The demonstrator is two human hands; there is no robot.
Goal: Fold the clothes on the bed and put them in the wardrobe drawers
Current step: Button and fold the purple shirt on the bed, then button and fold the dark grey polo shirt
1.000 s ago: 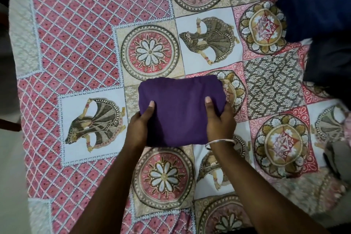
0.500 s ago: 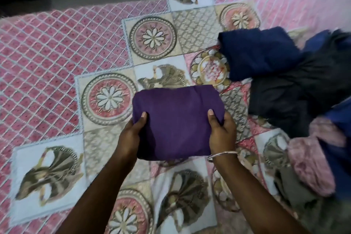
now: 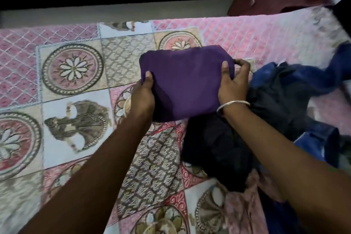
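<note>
Over patterned bedspread [image 3: 72, 100]: left hand [image 3: 142, 97] and right hand [image 3: 232, 83] each pinch an end of folded purple garment [image 3: 186, 83], thumbs on top, likely keeping folds intact for carrying. Right: unfolded dark clothes heap [image 3: 275, 104].

no readable text, labels or numbers

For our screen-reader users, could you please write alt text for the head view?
Both hands, left and right, grip a folded purple garment above a patterned bedspread, beside a heap of dark unfolded clothes.
</note>
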